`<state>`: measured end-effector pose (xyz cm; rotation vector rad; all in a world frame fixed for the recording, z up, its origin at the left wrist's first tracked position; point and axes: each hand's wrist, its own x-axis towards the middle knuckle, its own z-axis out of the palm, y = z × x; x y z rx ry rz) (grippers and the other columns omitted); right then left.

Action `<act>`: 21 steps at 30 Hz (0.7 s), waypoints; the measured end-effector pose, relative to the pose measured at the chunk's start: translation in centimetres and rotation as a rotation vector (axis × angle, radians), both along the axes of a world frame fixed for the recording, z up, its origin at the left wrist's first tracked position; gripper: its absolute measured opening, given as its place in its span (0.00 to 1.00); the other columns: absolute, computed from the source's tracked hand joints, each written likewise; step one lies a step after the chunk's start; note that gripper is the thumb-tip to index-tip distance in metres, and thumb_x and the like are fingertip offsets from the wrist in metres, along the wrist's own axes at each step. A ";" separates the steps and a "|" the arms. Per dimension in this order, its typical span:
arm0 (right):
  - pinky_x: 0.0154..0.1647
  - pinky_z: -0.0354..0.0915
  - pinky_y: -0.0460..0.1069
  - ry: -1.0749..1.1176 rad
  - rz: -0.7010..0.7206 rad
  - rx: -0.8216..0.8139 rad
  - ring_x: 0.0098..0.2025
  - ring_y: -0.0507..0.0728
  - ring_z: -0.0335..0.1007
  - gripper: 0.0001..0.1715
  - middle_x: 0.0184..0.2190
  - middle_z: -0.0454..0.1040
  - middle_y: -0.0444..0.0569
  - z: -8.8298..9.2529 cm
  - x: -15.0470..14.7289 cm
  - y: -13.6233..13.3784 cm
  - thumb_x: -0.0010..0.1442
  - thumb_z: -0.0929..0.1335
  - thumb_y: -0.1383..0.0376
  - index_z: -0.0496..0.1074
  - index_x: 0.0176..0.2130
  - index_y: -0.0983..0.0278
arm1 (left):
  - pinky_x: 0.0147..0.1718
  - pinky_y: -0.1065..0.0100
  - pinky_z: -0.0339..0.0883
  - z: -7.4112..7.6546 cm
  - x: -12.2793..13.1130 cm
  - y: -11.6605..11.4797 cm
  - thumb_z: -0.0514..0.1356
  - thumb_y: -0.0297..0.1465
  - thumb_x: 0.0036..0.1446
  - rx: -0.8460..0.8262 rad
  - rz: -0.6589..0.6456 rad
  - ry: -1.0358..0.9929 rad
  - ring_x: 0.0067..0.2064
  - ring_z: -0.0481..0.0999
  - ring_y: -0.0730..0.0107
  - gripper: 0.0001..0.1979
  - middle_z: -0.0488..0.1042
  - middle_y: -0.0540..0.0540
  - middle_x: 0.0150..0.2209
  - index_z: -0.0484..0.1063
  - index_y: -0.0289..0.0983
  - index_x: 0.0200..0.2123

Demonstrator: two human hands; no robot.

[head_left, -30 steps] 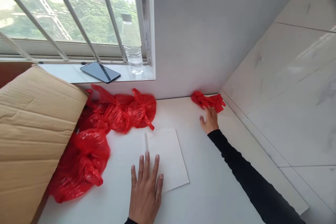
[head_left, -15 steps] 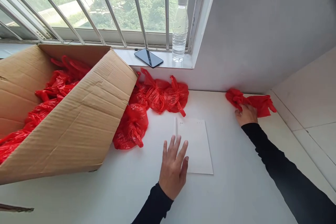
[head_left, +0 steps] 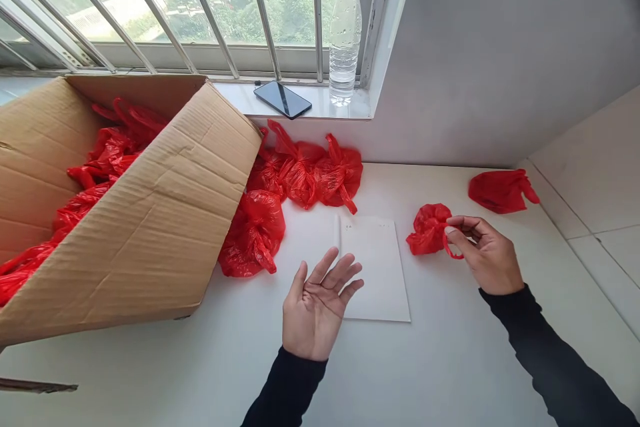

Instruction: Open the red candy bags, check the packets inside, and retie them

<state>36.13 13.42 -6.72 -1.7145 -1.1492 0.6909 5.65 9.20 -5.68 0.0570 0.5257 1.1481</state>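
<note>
Moved away from the back wall since half a second ago, one small red bag (head_left: 429,230) is now right of a flat white sheet (head_left: 375,273). Thumb and fingers of the right hand (head_left: 483,253) pinch its loop. The left hand (head_left: 320,307) has turned palm up, grip spread, near the sheet. Another red bag (head_left: 500,191) lies on the surface (head_left: 400,373) near the far right corner.
</note>
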 end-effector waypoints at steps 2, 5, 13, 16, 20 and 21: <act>0.28 0.71 0.45 0.075 0.046 -0.008 0.37 0.54 0.73 0.18 0.39 0.76 0.49 1.6 -1.5 -1.4 0.56 0.74 0.52 0.76 0.42 0.59 | 0.51 0.57 0.71 -0.5 0.1 -0.1 0.50 0.39 0.70 0.007 0.009 0.097 0.40 0.83 0.58 0.23 0.82 0.41 0.25 0.81 0.31 0.46; 0.33 0.71 0.45 0.144 0.118 -0.025 0.37 0.54 0.73 0.15 0.39 0.75 0.48 3.3 -3.9 -3.7 0.58 0.73 0.53 0.76 0.42 0.59 | 0.48 0.60 0.71 -0.8 0.6 -0.4 0.60 0.33 0.65 0.094 0.001 0.316 0.42 0.81 0.63 0.25 0.83 0.45 0.35 0.65 0.39 0.64; 0.40 0.72 0.48 0.377 0.456 -0.184 0.40 0.54 0.71 0.10 0.42 0.74 0.46 3.8 -9.4 -8.9 0.66 0.67 0.55 0.73 0.44 0.56 | 0.54 0.52 0.65 -1.9 2.9 -2.1 0.62 0.32 0.62 0.707 -0.238 1.286 0.53 0.72 0.56 0.20 0.74 0.41 0.52 0.69 0.44 0.58; 0.49 0.71 0.52 0.417 0.517 -0.202 0.45 0.56 0.72 0.15 0.41 0.75 0.47 3.4 -9.3 -9.2 0.70 0.63 0.53 0.72 0.50 0.55 | 0.49 0.55 0.69 -2.7 3.0 -2.2 0.57 0.29 0.65 0.676 -0.213 1.292 0.48 0.74 0.60 0.16 0.74 0.43 0.48 0.69 0.43 0.55; 0.47 0.69 0.54 0.204 0.502 -0.155 0.41 0.54 0.70 0.18 0.40 0.73 0.45 2.7 -8.5 -8.4 0.71 0.61 0.54 0.68 0.57 0.51 | 0.49 0.58 0.70 -2.4 2.5 -2.0 0.55 0.27 0.66 0.742 -0.271 1.250 0.49 0.75 0.62 0.18 0.74 0.44 0.48 0.67 0.44 0.58; 0.47 0.69 0.54 0.107 0.530 -0.146 0.40 0.55 0.68 0.18 0.41 0.72 0.45 2.5 -8.4 -8.1 0.70 0.62 0.55 0.66 0.58 0.50 | 0.49 0.58 0.70 -2.2 2.4 -1.9 0.55 0.27 0.66 0.780 -0.289 1.248 0.48 0.75 0.63 0.19 0.75 0.44 0.48 0.67 0.44 0.58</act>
